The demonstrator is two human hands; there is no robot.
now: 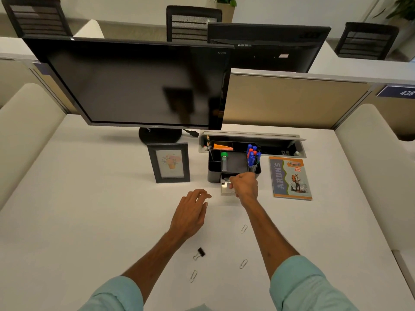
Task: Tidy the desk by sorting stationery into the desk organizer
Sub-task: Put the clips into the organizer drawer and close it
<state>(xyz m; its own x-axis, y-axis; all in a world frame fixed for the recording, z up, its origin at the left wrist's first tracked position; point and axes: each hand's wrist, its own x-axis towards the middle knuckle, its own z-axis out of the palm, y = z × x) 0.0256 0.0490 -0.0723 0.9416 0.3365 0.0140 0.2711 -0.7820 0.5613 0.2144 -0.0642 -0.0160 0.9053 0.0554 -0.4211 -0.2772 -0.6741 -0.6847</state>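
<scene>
White desk (89,209) below a dark monitor (134,86) carries the black desk organizer (213,173): markers (253,156) fill its right cup, a green-capped tube (224,162) leans mid-tray, and its small drawer (226,191) is pulled out. The right grip (243,185) curls over the drawer, pinching a silvery piece (224,182); clip or pull, I cannot tell. The left grip (190,209) hovers loose-fingered, holding nothing. A binder clip (199,253) and paper clips (243,263) lie loose nearer the person. They are light, stiff and probably slippery, so best pinched at an edge.
</scene>
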